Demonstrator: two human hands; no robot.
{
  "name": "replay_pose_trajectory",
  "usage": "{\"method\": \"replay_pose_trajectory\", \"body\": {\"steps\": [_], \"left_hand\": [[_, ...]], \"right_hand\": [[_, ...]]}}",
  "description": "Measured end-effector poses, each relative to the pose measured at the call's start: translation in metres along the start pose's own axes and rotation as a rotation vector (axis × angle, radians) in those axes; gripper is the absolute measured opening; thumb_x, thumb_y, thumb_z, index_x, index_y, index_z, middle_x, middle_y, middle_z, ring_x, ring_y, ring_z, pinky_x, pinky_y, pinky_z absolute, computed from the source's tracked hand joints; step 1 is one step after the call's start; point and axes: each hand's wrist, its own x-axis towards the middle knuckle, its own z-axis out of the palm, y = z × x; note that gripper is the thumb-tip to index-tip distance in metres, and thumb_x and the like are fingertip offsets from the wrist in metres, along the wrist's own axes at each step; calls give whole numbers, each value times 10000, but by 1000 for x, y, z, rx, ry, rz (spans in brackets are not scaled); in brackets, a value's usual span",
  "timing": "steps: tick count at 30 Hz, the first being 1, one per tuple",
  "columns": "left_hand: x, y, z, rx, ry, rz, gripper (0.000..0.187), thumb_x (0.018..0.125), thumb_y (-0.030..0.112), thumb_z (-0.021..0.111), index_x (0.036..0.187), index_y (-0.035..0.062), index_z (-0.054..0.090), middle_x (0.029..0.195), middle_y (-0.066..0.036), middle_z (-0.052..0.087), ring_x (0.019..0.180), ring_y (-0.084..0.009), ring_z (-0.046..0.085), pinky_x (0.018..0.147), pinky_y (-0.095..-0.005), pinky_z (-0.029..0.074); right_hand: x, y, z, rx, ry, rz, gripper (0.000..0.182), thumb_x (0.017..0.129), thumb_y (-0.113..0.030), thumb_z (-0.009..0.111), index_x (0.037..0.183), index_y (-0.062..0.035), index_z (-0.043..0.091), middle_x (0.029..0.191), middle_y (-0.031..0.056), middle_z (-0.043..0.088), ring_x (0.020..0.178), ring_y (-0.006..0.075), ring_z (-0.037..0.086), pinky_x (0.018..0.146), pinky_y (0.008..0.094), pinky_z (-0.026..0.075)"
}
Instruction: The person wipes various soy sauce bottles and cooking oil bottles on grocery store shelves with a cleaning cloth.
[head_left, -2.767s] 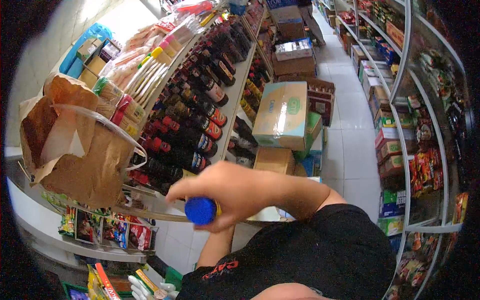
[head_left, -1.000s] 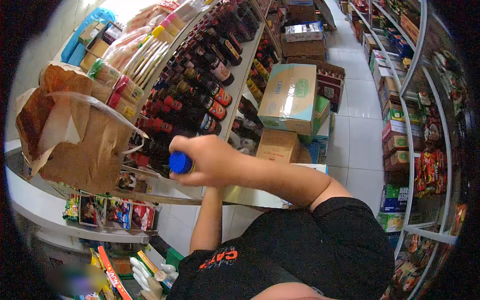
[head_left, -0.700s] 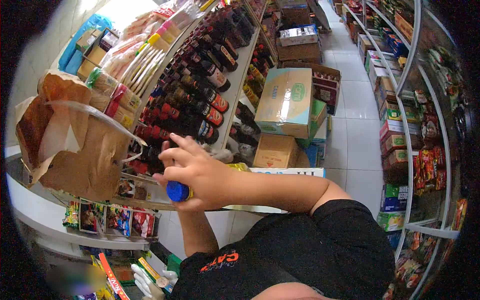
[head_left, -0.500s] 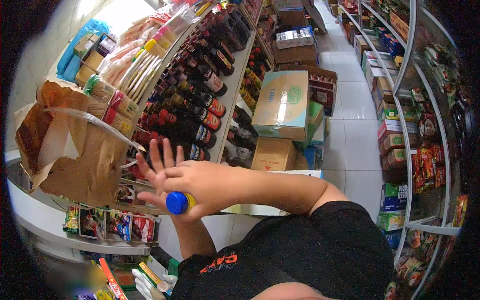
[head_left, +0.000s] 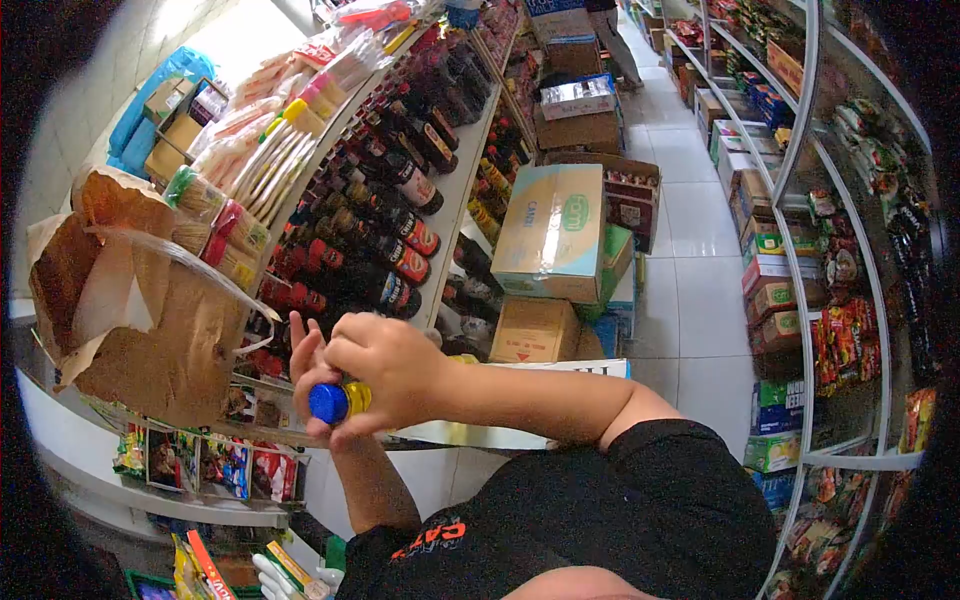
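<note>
A small yellow bottle with a blue cap (head_left: 330, 403) is held between my hands, the cap towards me. My right hand (head_left: 390, 370), on the end of the arm reaching across from the right, is closed round its yellow body. My left hand (head_left: 308, 368) sits behind and to the left, up against the cap end, two fingers pointing up and the others bent or hidden behind the bottle. A torn brown paper bag (head_left: 160, 350) with a white strap stands just left of my hands. Dark sauce bottles (head_left: 400, 255) fill the shelf beyond them.
Cardboard cartons (head_left: 550, 235) are stacked along the aisle floor (head_left: 685, 300). A glass-and-metal shelf (head_left: 800, 250) of packets runs down the right. Bundles of sticks (head_left: 215, 225) lie above the bottles. Candy packets (head_left: 210, 465) hang at lower left. Someone's legs show far up the aisle.
My left hand has gone from spread fingers to partly curled against the bottle. Both hands and the bottle have shifted slightly left. The view has tilted a little.
</note>
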Motion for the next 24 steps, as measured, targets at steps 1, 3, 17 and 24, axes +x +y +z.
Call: {"method": "replay_pose_trajectory", "body": {"steps": [1, 3, 17, 24], "left_hand": [[-3, -1, -7, 25, 29, -26, 672, 707, 730, 380, 785, 78, 523, 1213, -181, 448, 1251, -425, 251, 1033, -558, 178], [-1, 3, -6, 56, 138, -104, 660, 721, 689, 451, 782, 34, 509, 1235, -182, 422, 1230, -376, 312, 1031, -511, 232], [6, 3, -22, 196, 694, -451, 492, 889, 418, 446, 1133, 18, 295, 1156, -209, 483, 1017, -310, 527, 873, -404, 446], [-11, 2, -22, 370, 616, -287, 446, 909, 404, 404, 1136, 29, 318, 956, -157, 503, 877, -272, 546, 798, -387, 469]], "right_hand": [[-2, 3, 2, 1, 42, 10, 544, 585, -489, 713, 859, -61, 521, 876, 128, 496, 791, 317, 523, 673, 389, 452], [-6, 11, 10, -23, 135, -52, 486, 611, -438, 714, 852, -63, 521, 894, 127, 495, 778, 319, 533, 651, 386, 462], [-28, 126, 56, 146, -335, 213, 361, 803, -380, 517, 753, -33, 603, 848, 201, 559, 819, 366, 531, 755, 427, 428], [-13, 98, 47, 131, -501, 412, 403, 874, -341, 399, 915, 13, 586, 889, 223, 577, 873, 384, 535, 761, 426, 420]]}}
